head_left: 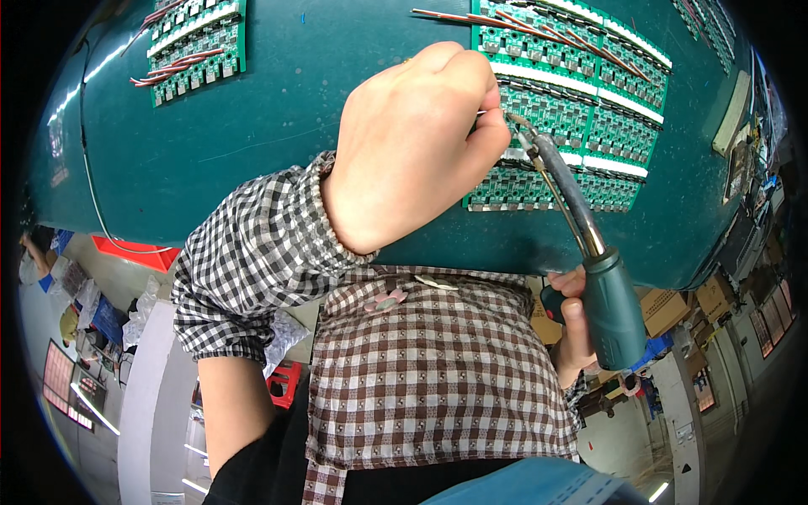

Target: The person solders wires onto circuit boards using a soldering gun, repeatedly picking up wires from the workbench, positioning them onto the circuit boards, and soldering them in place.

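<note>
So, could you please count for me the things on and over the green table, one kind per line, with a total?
Groups of green circuit boards: 2 (small group, large group)
Soldering irons: 1, held by the right hand
Hands: 2 (the left hand pinches something thin, perhaps solder wire, near the iron's tip)
Total: 5

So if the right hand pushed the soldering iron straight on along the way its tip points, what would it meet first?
Most likely the green circuit board panel. The right hand holds the soldering iron with its tip right beside the left hand's fingers; whether the tip already touches the panel is unclear.
</note>
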A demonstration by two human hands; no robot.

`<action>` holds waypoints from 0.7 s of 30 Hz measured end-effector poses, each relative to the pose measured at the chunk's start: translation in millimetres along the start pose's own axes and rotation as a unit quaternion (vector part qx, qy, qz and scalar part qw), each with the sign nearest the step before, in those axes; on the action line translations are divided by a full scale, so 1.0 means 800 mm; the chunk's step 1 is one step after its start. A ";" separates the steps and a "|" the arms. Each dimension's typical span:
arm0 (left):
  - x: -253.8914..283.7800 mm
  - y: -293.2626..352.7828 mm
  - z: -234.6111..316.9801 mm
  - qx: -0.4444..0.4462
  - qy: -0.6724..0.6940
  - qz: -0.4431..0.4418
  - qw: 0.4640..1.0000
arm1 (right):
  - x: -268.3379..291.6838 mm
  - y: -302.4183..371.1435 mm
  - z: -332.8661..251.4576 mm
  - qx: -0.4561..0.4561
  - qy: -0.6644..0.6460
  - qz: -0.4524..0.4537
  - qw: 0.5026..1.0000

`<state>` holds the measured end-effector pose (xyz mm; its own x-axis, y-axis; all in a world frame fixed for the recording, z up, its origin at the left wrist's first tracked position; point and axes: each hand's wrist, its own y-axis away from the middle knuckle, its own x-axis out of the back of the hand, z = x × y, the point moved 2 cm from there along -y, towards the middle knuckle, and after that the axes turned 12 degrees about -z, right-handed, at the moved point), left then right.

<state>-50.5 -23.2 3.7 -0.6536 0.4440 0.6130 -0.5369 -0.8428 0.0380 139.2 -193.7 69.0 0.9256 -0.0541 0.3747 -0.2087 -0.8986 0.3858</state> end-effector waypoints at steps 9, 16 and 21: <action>0.000 0.000 0.000 0.003 0.002 -0.004 1.000 | 0.002 0.004 0.002 0.011 -0.037 0.008 0.999; 0.001 0.000 -0.001 -0.002 0.001 0.000 1.000 | 0.002 0.004 0.003 0.004 -0.011 -0.007 1.000; 0.001 0.000 0.000 -0.002 -0.002 -0.002 1.000 | 0.000 0.004 0.001 -0.004 -0.012 -0.007 1.000</action>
<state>-51.4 -22.7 4.3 -0.6495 0.4453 0.6164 -0.5407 -0.8404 0.0373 138.8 -197.3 69.5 0.9357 -0.0529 0.3489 -0.1986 -0.8962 0.3968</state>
